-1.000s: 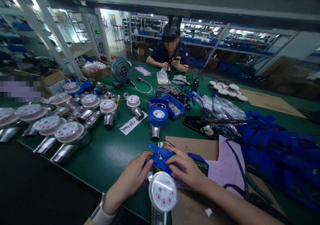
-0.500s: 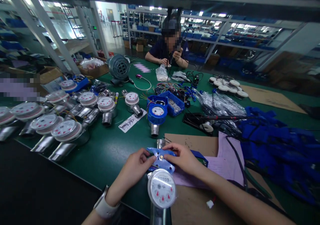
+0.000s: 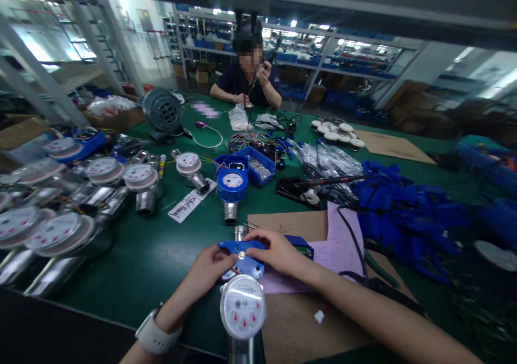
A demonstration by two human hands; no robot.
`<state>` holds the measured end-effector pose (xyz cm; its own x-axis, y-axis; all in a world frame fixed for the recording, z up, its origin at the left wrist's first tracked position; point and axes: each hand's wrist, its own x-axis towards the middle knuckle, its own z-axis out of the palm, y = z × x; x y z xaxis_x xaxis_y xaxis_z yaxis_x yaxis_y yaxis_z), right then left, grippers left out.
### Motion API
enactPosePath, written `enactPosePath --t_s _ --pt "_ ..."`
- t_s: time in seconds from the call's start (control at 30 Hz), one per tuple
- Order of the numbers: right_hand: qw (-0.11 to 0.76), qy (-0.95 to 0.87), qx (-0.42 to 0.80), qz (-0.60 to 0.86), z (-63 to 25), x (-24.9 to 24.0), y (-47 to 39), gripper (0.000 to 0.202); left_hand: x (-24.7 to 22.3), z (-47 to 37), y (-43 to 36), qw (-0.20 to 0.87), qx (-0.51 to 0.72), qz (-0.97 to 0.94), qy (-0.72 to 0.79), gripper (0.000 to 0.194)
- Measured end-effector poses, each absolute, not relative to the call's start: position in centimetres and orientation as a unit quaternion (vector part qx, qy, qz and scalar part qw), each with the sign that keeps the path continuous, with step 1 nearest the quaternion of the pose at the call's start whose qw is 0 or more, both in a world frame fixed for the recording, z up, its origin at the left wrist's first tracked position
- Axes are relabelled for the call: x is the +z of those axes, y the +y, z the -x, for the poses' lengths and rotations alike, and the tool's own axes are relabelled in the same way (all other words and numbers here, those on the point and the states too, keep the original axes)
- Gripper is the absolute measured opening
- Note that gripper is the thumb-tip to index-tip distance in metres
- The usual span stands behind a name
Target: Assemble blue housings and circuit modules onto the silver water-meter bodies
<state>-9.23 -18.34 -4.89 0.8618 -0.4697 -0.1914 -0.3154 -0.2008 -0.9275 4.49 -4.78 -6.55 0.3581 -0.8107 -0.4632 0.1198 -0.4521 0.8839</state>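
Between my hands is a blue plastic bracket (image 3: pixel 253 267) with a small brass-coloured round piece (image 3: pixel 242 255) at its middle. My left hand (image 3: pixel 210 265) grips the bracket's left end, thumb on top and fingers curled at the edge. From the other side, my right hand (image 3: pixel 271 250) pinches the right part, its thumb close to the brass piece. Directly in front of the bracket stands a water meter (image 3: pixel 243 306) with a white dial and red pointers. A metal pipe end (image 3: pixel 241 232) shows behind the bracket. The bracket's underside is hidden.
Several water meters (image 3: pixel 60 233) crowd the left side. A blue-cased meter (image 3: pixel 231 185) stands ahead, beside a blue bin of screws (image 3: pixel 260 169). Pink paper (image 3: pixel 343 245) and cardboard (image 3: pixel 299 326) lie to the right, near blue straps or parts (image 3: pixel 404 213). A co-worker (image 3: pixel 246 78) sits opposite.
The whole view has shifted, so the table's contents appear further left. Both my hands keep hold of the blue bracket, which looks slightly more level.
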Motion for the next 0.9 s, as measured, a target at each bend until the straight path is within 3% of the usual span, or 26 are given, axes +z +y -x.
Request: enactPosePath --t_s 0.13,0.3,0.37,0.43,0.5,0.57,0.67,0.8,0.9 --pt "0.501 0.235 -0.163 0.817 12.5 -1.6 -17.9 0.04 -6.2 -4.8 -4.7 0.398 -0.486 -0.724 -0.283 0.045" --pt "0.325 0.35 -0.265 0.838 21.9 1.8 -19.1 0.03 -5.8 -5.6 -4.5 0.361 -0.453 -0.744 -0.332 0.055" --pt "0.223 0.458 -0.216 0.833 26.6 1.9 -19.7 0.033 -5.7 -6.2 -4.0 0.349 -0.433 -0.757 -0.343 0.059" --pt "0.133 0.552 -0.091 0.818 30.7 1.2 -20.1 0.041 -5.8 -7.0 -3.2 0.321 -0.404 -0.779 -0.357 0.065" --pt "0.094 0.608 0.036 0.788 33.9 -0.1 -20.3 0.05 -5.8 -7.7 -2.4 0.272 -0.351 -0.817 -0.368 0.068" --pt "0.096 0.628 0.098 0.766 36.0 -1.5 -20.5 0.056 -5.3 -8.2 -1.9 0.227 -0.26 -0.851 -0.396 0.064" --pt "0.145 0.628 0.098 0.759 37.4 -3.0 -21.0 0.056 -3.5 -7.8 -3.1 0.223 -0.141 -0.825 -0.5 0.052" --pt "0.247 0.596 0.035 0.763 38.4 -3.3 -21.6 0.053 -0.5 -5.5 -9.1 0.237 -0.171 -0.708 -0.643 0.035" --pt "0.271 0.614 -0.067 0.738 38.7 -2.4 -21.3 0.057 0.1 -3.5 -14.7 0.125 -0.196 -0.656 -0.718 0.029"
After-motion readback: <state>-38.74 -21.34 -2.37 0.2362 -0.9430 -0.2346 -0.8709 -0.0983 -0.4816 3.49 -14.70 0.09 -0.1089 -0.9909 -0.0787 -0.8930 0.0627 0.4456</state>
